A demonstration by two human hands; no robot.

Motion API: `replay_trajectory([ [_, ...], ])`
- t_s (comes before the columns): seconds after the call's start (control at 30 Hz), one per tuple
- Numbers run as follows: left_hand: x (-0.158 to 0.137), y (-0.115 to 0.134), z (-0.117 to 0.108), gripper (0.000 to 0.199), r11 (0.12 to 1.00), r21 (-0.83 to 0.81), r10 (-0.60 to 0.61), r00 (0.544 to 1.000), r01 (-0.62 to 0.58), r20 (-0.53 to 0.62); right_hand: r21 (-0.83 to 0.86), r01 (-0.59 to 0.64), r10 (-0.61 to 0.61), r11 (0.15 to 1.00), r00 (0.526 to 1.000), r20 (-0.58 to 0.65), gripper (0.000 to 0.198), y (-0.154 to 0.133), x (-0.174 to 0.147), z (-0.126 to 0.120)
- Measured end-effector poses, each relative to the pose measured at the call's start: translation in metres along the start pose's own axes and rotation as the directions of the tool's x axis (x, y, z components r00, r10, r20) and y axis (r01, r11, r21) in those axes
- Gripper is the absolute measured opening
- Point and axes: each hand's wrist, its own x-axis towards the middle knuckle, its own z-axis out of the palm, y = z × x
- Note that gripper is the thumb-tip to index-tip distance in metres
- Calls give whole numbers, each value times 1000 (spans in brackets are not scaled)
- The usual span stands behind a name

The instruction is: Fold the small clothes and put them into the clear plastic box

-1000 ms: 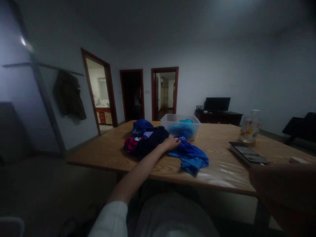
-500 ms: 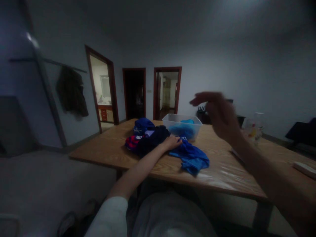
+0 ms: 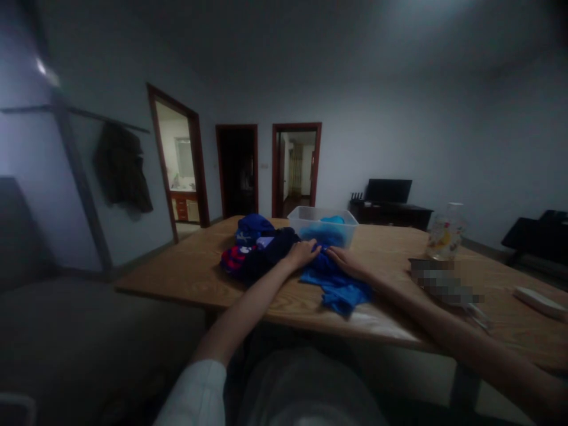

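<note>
A crumpled blue garment (image 3: 344,296), bright along its lower edge, lies on the wooden table in front of me. My left hand (image 3: 304,253) is closed on its upper left part, near the dark clothes. From the right, my right hand (image 3: 346,260) reaches in and grips the cloth a little apart from the left one; its fingertips are partly lost in the fabric. Left of my hands is a heap of dark clothing (image 3: 270,254), with a red-and-blue striped piece (image 3: 233,260) and a blue bundle (image 3: 254,226). Just behind my hands stands a clear plastic bin (image 3: 306,218) holding blue cloth (image 3: 328,235).
On the right side of the wooden table (image 3: 177,272) stand a clear patterned jug (image 3: 446,234), a blurred-out flat item (image 3: 444,287) and a pale long object (image 3: 539,302). The table's front edge runs close before me. A monitor (image 3: 388,190) stands by the far wall.
My right hand has come down from the air above the table onto the blue garment, beside my left hand. The left hand stays on the cloth. The view has turned slightly right.
</note>
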Motion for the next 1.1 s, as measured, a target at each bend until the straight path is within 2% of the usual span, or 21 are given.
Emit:
replay_trajectory([
  [0.13,-2,-1,1,38,998,-43,50,998,-49,24,64,-55,62,996,992,-113,45,-4,3,6],
  [0.2,-2,-1,2,38,995,-60,82,997,-81,13,76,-49,57,996,992,-115,44,-2,4,9],
  [0.33,-1,-3,6,36,989,-63,131,991,-131,0,63,-57,60,996,997,-44,48,4,11,14],
  [0.43,0,-5,8,35,990,-61,124,992,-124,5,117,-83,81,990,996,20,50,8,22,12],
  [0.57,0,-6,9,32,993,-69,97,995,-96,11,160,-48,36,986,996,77,49,13,32,9],
  [0.7,0,-2,6,32,995,-73,69,997,-67,17,146,-23,21,989,1000,19,45,14,24,13],
  [0.87,0,-1,5,34,994,-40,104,995,-103,14,60,9,-7,998,999,-35,38,10,13,18],
  [1.1,0,-2,6,36,991,-66,121,992,-119,21,0,15,-15,1000,996,-87,36,13,14,21],
])
